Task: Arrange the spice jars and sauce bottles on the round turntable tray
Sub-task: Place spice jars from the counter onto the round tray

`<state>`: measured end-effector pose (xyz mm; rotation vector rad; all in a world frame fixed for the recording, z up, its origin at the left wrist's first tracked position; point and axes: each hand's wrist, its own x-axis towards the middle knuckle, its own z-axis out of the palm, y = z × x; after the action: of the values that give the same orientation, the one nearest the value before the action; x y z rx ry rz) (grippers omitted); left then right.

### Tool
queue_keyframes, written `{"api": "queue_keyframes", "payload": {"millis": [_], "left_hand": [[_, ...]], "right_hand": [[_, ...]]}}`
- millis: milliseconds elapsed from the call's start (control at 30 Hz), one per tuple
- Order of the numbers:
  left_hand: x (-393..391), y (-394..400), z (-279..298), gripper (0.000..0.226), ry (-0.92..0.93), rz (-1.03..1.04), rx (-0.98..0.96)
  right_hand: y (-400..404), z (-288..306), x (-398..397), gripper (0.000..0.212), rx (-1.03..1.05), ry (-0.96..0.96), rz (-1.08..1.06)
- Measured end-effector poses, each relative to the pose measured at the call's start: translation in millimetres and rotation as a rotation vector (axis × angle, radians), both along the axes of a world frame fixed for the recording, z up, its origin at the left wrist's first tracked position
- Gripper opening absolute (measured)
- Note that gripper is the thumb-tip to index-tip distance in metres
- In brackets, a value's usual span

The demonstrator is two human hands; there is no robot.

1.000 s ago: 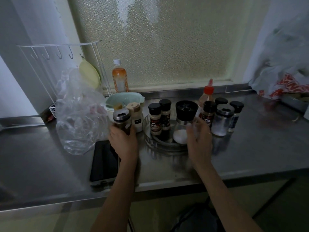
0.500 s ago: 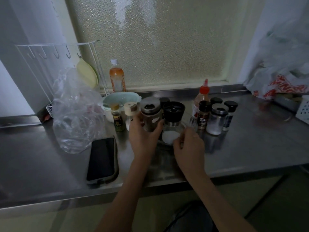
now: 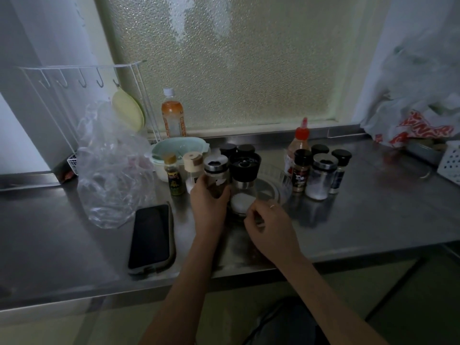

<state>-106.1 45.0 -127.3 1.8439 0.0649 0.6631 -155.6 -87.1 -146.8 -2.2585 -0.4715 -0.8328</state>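
The left hand [image 3: 208, 202] is wrapped around the lower body of a steel-capped shaker [image 3: 216, 174], holding it upright at the left edge of the round clear tray [image 3: 278, 181]; whether its base rests on the tray cannot be told. The right hand [image 3: 270, 231] hovers at the near edge of the tray, fingers curled loosely with thumb and fingertips close together, gripping nothing visible; a ring shows on one finger.

Just right of the held shaker, on the tray, stands a grinder [image 3: 244, 180] with a black top and white contents. Behind these, at the far side of the tray, two black-capped jars [image 3: 236, 149] stand side by side. The right half of the tray is bare.

Right of the tray, on the steel surface [image 3: 373, 207], stands a cluster: a red-capped squeeze bottle [image 3: 298, 143], a brown spice jar [image 3: 300, 170], a glass shaker with white powder [image 3: 319, 176], and two more dark-lidded jars [image 3: 339, 170] behind.

Left of the tray stand a white bottle with a beige cap [image 3: 191, 170] and a small dark bottle [image 3: 174, 175], with a pale green bowl [image 3: 179, 148] behind them and an orange drink bottle [image 3: 173, 114] by the window. Further left lies a crumpled clear plastic bag [image 3: 112, 170], and a phone [image 3: 151, 239] lies flat, nearer the front edge. A white wire rack [image 3: 82, 78] hangs far left.
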Motion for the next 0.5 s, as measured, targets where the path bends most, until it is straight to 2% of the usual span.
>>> {"api": "queue_keyframes", "payload": {"millis": [100,200,333,433,500], "left_hand": [[-5.3,4.3,-6.0,0.047,0.024,-0.011,-0.013],[-12.7,8.6,-16.2,0.045,0.074,-0.022,-0.053],[-14.7,11.4,-20.3,0.027,0.184,0.021,-0.045],[-14.4,11.5,-18.2,0.017,0.184,0.039,-0.016],[-14.8,10.9,-15.5,0.018,0.183,0.025,-0.033]], "right_hand": [[-9.2,8.6,-2.8,0.021,0.144,-0.067,-0.065],[-37.7,37.7,11.7,0.021,0.314,-0.091,-0.342],[-97.7,61.6,52.5,0.041,0.186,0.191,-0.629],[-122.6,58.4,64.3,0.055,0.08,0.39,-0.642],[-126.1,60.6,63.5,0.063,0.042,0.434,-0.622]]}}
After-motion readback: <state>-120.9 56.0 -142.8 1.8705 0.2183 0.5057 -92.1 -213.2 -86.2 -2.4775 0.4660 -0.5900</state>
